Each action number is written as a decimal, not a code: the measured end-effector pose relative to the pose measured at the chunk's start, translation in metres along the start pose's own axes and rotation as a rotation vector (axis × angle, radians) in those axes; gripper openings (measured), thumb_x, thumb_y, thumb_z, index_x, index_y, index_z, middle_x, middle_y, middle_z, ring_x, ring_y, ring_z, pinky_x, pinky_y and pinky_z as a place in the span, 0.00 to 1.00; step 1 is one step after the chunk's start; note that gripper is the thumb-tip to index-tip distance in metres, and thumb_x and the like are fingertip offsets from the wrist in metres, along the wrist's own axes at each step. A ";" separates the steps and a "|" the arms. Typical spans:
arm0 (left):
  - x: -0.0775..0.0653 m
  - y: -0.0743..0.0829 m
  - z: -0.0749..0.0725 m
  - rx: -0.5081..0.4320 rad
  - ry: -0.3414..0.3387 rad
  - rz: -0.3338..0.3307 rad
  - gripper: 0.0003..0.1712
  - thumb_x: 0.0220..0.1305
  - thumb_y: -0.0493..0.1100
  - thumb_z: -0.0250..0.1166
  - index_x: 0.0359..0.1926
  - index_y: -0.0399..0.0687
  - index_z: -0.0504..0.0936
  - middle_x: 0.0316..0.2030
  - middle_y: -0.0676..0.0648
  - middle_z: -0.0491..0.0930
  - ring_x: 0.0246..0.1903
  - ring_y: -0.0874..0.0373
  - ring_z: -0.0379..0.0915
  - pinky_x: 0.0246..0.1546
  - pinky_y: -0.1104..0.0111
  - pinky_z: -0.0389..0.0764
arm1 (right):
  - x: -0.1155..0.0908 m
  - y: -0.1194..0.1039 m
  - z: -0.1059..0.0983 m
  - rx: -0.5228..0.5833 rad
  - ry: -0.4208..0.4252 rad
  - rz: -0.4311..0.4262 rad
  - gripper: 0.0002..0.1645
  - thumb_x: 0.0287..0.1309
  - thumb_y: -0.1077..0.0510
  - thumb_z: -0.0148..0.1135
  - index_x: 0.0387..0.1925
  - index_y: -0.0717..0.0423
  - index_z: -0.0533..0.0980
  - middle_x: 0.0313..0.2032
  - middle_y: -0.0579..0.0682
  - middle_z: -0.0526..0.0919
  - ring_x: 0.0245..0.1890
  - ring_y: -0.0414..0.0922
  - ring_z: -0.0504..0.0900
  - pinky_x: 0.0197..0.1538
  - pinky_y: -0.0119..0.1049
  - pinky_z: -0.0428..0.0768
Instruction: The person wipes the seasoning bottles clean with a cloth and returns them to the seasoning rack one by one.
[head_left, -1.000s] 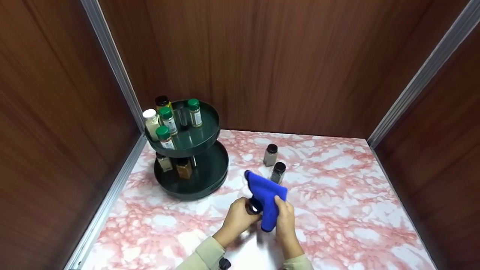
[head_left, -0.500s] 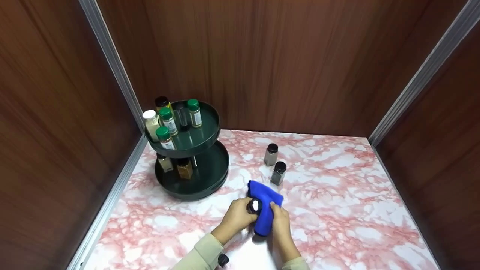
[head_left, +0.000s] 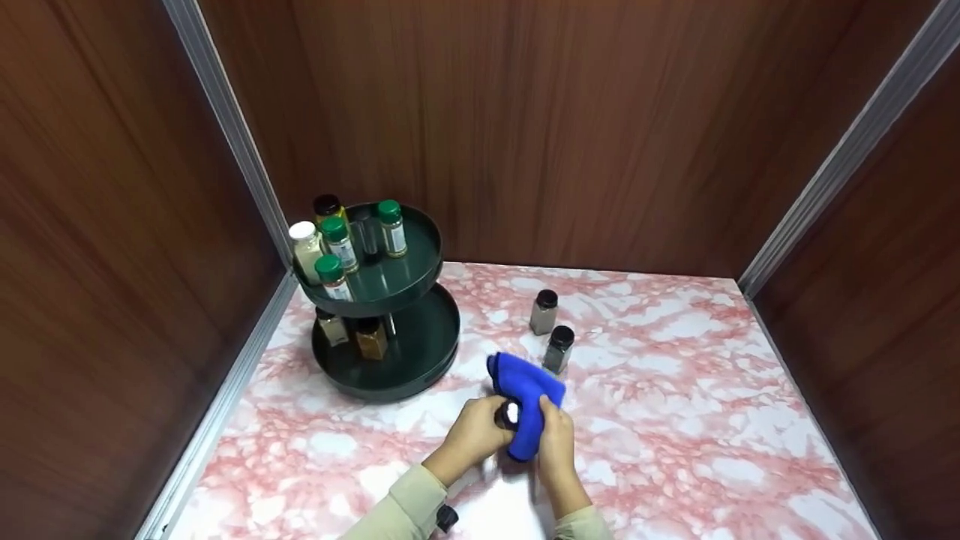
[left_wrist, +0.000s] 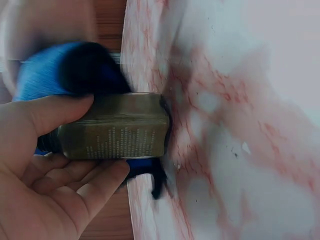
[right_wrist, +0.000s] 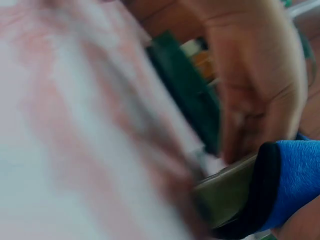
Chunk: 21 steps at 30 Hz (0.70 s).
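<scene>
My left hand [head_left: 474, 429] holds a small square spice jar with a dark cap, its thumb on one side and fingers on the other. In the left wrist view the jar [left_wrist: 117, 127] lies sideways across the picture, with olive-brown contents and fine printing on its face. My right hand [head_left: 556, 442] pinches a folded blue cloth [head_left: 529, 397] with dark edging, thumb on top. The cloth lies against the jar's far side and hides part of it. From the right wrist, the cloth's dark edge [right_wrist: 267, 185] wraps over the jar.
A two-tier dark green turntable [head_left: 427, 337] stands at the left, bearing several spice jars. Two black-capped jars, one pale [head_left: 544, 315] and one darker [head_left: 559, 352], stand on the marbled table [head_left: 675, 420] beyond the cloth. Wood panels [head_left: 585, 150] enclose the back and sides.
The cloth has come down and left against the jar, then risen slightly, the right hand moving with it. The left hand keeps its grip, nearly in place; the jar's cap shows more plainly.
</scene>
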<state>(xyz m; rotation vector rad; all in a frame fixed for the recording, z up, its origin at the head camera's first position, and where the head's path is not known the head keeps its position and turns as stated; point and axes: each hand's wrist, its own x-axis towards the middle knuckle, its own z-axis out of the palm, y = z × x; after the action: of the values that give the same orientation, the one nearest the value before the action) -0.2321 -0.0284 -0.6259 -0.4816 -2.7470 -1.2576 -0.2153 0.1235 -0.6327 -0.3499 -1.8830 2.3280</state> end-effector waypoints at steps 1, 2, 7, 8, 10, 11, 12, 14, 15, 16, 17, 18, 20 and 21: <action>0.000 0.000 0.000 -0.008 -0.008 -0.004 0.14 0.42 0.36 0.75 0.34 0.46 0.85 0.29 0.53 0.85 0.29 0.62 0.75 0.34 0.70 0.77 | 0.002 0.010 -0.003 -0.010 0.016 0.012 0.25 0.76 0.51 0.51 0.49 0.71 0.81 0.40 0.55 0.89 0.37 0.39 0.85 0.46 0.31 0.82; -0.001 0.000 0.001 -0.020 -0.017 -0.008 0.15 0.42 0.35 0.75 0.36 0.45 0.86 0.30 0.52 0.86 0.30 0.61 0.76 0.35 0.69 0.78 | 0.000 0.015 -0.006 -0.019 0.026 0.027 0.25 0.76 0.51 0.51 0.50 0.71 0.81 0.40 0.55 0.89 0.37 0.39 0.85 0.45 0.31 0.82; -0.002 -0.001 0.000 -0.060 -0.052 -0.019 0.15 0.42 0.36 0.77 0.37 0.44 0.87 0.28 0.56 0.84 0.29 0.61 0.73 0.35 0.71 0.75 | -0.016 0.007 -0.015 -0.031 0.026 0.080 0.25 0.76 0.51 0.50 0.50 0.70 0.81 0.37 0.52 0.89 0.36 0.40 0.85 0.44 0.32 0.82; -0.002 -0.001 -0.001 -0.068 -0.054 -0.020 0.15 0.42 0.35 0.77 0.37 0.44 0.87 0.28 0.57 0.84 0.30 0.61 0.74 0.35 0.71 0.75 | -0.019 0.001 -0.016 -0.025 0.014 0.082 0.24 0.76 0.51 0.49 0.49 0.69 0.81 0.36 0.52 0.89 0.35 0.40 0.85 0.44 0.33 0.83; -0.001 -0.002 -0.002 -0.069 -0.055 -0.018 0.15 0.42 0.35 0.77 0.36 0.45 0.87 0.29 0.58 0.84 0.31 0.60 0.77 0.37 0.71 0.76 | -0.022 -0.012 -0.015 -0.016 -0.012 0.067 0.24 0.76 0.51 0.49 0.46 0.68 0.81 0.34 0.51 0.88 0.34 0.41 0.85 0.43 0.34 0.83; -0.001 -0.002 -0.003 -0.064 -0.055 -0.016 0.15 0.42 0.35 0.78 0.36 0.45 0.87 0.29 0.59 0.84 0.32 0.60 0.78 0.37 0.70 0.77 | -0.023 -0.018 -0.014 -0.012 -0.023 0.052 0.23 0.76 0.51 0.50 0.45 0.68 0.82 0.33 0.51 0.88 0.33 0.41 0.84 0.42 0.34 0.83; 0.000 -0.002 -0.003 -0.053 -0.057 -0.012 0.15 0.42 0.35 0.78 0.35 0.46 0.87 0.29 0.59 0.85 0.32 0.61 0.79 0.37 0.70 0.78 | -0.023 -0.023 -0.013 -0.008 -0.031 0.033 0.23 0.76 0.51 0.50 0.43 0.68 0.82 0.32 0.51 0.87 0.32 0.41 0.84 0.41 0.34 0.83; 0.000 -0.002 -0.005 -0.024 -0.057 -0.005 0.14 0.42 0.37 0.77 0.34 0.47 0.86 0.28 0.59 0.84 0.31 0.64 0.78 0.36 0.70 0.78 | -0.023 -0.031 -0.010 0.002 -0.044 -0.002 0.22 0.75 0.52 0.50 0.41 0.68 0.81 0.31 0.51 0.86 0.32 0.41 0.83 0.42 0.34 0.82; 0.001 -0.002 -0.005 -0.007 -0.055 0.004 0.13 0.42 0.38 0.77 0.33 0.47 0.85 0.27 0.59 0.84 0.30 0.65 0.77 0.35 0.70 0.78 | -0.022 -0.032 -0.008 0.005 -0.046 -0.016 0.22 0.75 0.52 0.50 0.42 0.68 0.81 0.32 0.51 0.86 0.33 0.41 0.83 0.42 0.34 0.82; 0.001 -0.002 -0.005 0.012 -0.051 0.012 0.12 0.43 0.39 0.77 0.32 0.48 0.85 0.26 0.59 0.83 0.29 0.66 0.75 0.34 0.70 0.78 | -0.020 -0.032 -0.006 0.006 -0.047 -0.027 0.22 0.75 0.52 0.51 0.42 0.69 0.81 0.32 0.51 0.86 0.34 0.41 0.83 0.43 0.34 0.82; 0.001 -0.002 -0.005 0.028 -0.048 0.018 0.12 0.43 0.39 0.76 0.31 0.47 0.85 0.25 0.59 0.82 0.27 0.67 0.73 0.32 0.70 0.76 | -0.018 -0.029 -0.004 0.007 -0.045 -0.035 0.22 0.75 0.52 0.51 0.43 0.69 0.81 0.33 0.51 0.87 0.35 0.41 0.84 0.44 0.33 0.82; 0.002 -0.002 -0.004 0.038 -0.044 0.021 0.11 0.43 0.39 0.76 0.31 0.47 0.85 0.24 0.59 0.81 0.26 0.67 0.71 0.30 0.71 0.75 | -0.015 -0.025 -0.002 0.003 -0.043 -0.036 0.23 0.75 0.52 0.51 0.44 0.69 0.81 0.35 0.52 0.87 0.36 0.41 0.84 0.45 0.33 0.82; 0.002 -0.003 -0.004 0.043 -0.036 0.023 0.11 0.43 0.39 0.75 0.31 0.47 0.84 0.23 0.59 0.80 0.25 0.67 0.68 0.29 0.71 0.73 | -0.011 -0.013 0.000 0.007 -0.037 -0.026 0.24 0.75 0.51 0.51 0.49 0.71 0.80 0.39 0.54 0.88 0.39 0.40 0.85 0.47 0.33 0.82; 0.001 -0.003 -0.003 0.038 -0.033 0.025 0.11 0.43 0.38 0.75 0.31 0.47 0.84 0.24 0.58 0.80 0.25 0.66 0.69 0.29 0.72 0.73 | -0.009 -0.006 0.000 0.005 -0.027 -0.017 0.25 0.75 0.51 0.51 0.51 0.71 0.79 0.41 0.54 0.88 0.40 0.40 0.85 0.48 0.32 0.82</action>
<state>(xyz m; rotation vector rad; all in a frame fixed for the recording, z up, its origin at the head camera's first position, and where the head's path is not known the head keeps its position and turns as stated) -0.2344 -0.0319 -0.6255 -0.5370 -2.7773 -1.2008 -0.2065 0.1228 -0.6261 -0.3026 -1.8848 2.3379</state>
